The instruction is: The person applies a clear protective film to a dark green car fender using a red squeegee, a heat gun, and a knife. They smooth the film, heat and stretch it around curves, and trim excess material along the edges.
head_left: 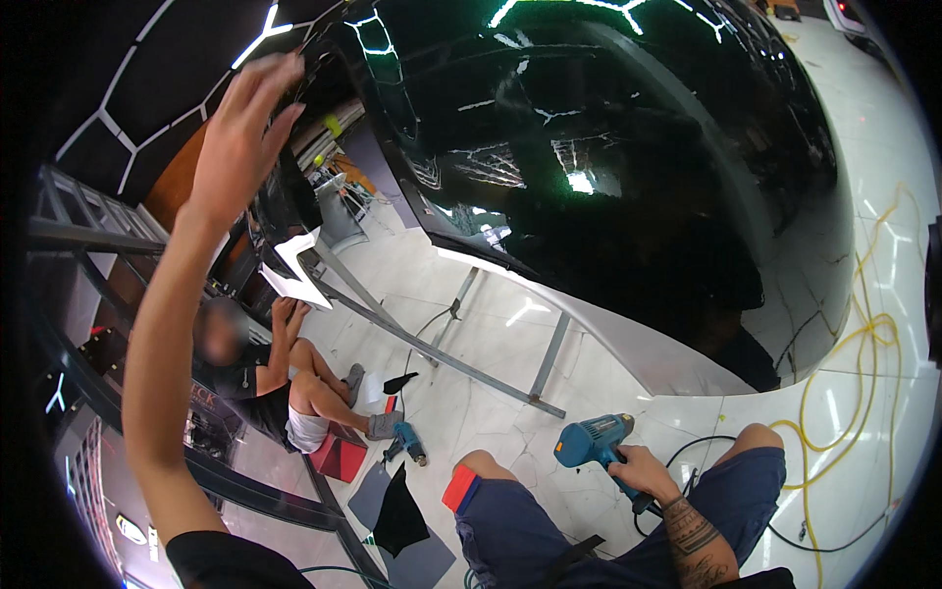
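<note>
My left hand (240, 133) is raised high at the upper left, fingers spread, pressing on the edge of a glossy black car panel (608, 167) that rests on a metal stand (461, 339). My right hand (643, 471) grips the handle of a blue heat gun (594, 440) low by my right knee, nozzle pointing left. A red and blue squeegee (459, 488) lies against my left knee.
Another person (270, 378) sits on a red box (339, 456) on the white floor at the left, one hand up at the panel's lower edge. A second blue tool (410, 442) and black film scraps (400, 510) lie nearby. Yellow cable (844, 393) loops at the right.
</note>
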`<state>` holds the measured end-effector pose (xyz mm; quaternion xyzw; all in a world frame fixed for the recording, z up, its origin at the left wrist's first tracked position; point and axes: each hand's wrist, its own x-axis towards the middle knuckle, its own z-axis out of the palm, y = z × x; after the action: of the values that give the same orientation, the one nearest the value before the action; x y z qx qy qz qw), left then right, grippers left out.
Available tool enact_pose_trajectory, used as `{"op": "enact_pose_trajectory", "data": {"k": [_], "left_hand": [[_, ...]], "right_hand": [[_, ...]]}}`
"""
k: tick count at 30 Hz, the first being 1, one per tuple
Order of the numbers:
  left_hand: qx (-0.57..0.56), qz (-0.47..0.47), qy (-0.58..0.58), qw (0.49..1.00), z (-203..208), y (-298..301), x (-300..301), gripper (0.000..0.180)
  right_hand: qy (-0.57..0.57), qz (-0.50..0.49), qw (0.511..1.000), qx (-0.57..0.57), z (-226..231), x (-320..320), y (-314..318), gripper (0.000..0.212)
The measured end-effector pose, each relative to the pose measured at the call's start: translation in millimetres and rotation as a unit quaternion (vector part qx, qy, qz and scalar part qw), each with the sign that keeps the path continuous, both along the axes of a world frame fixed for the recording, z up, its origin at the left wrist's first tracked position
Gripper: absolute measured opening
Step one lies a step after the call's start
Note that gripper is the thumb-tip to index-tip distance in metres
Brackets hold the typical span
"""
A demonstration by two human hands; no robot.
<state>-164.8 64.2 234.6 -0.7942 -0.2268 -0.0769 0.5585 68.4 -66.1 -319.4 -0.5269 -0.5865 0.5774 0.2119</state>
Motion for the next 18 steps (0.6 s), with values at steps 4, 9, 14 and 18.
{"op": "enact_pose_trajectory", "data": {"k": [4,9,14,18], "left_hand": [[-0.101,0.004,0.161,0.982,-16,-36,-38,0.045],[-0.127,0.018,0.23,0.965,-6,-36,-38,0.06],[-0.136,0.029,0.249,0.959,7,-23,-23,0.058],[-0.13,0.044,0.265,0.954,6,-19,-18,0.058]], "right_hand": [[0.009,-0.01,1.0,0.022,-10,-1,2,0.046],[0.031,-0.045,0.999,0.005,-35,-6,6,0.044],[0.112,-0.019,0.993,-0.021,-21,-1,6,0.035],[0.356,-0.001,0.928,-0.107,44,-1,-4,0.029]]}}
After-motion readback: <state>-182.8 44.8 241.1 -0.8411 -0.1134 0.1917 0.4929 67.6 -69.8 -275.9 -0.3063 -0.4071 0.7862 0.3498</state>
